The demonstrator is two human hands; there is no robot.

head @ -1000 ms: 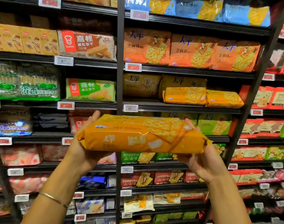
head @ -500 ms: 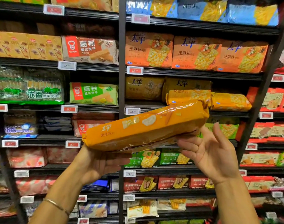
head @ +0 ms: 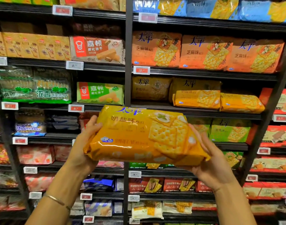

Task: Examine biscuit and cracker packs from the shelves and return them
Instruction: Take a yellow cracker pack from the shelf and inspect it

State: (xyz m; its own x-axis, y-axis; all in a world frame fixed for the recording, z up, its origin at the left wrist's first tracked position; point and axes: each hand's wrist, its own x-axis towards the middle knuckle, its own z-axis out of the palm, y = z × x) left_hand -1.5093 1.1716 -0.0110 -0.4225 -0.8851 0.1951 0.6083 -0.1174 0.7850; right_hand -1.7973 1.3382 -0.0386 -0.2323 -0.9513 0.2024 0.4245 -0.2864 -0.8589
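Pack [head: 135, 137] held face-out before shelves [head: 204, 74], between both hands. Left hand [head: 83, 148] grips left end, fingers hidden behind pack. Right hand [head: 215, 163] flat, fingers straight, cradling right corner. Small print blurred. Forearms cut off below.

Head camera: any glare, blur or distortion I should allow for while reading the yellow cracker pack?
Head view: the yellow cracker pack is fairly sharp, large print legible, small print soft; glare streaks its glossy lower-left corner; the shelf uprights lean and bow near the frame edges, wide-lens distortion; most price tags are washed out and unreadable.
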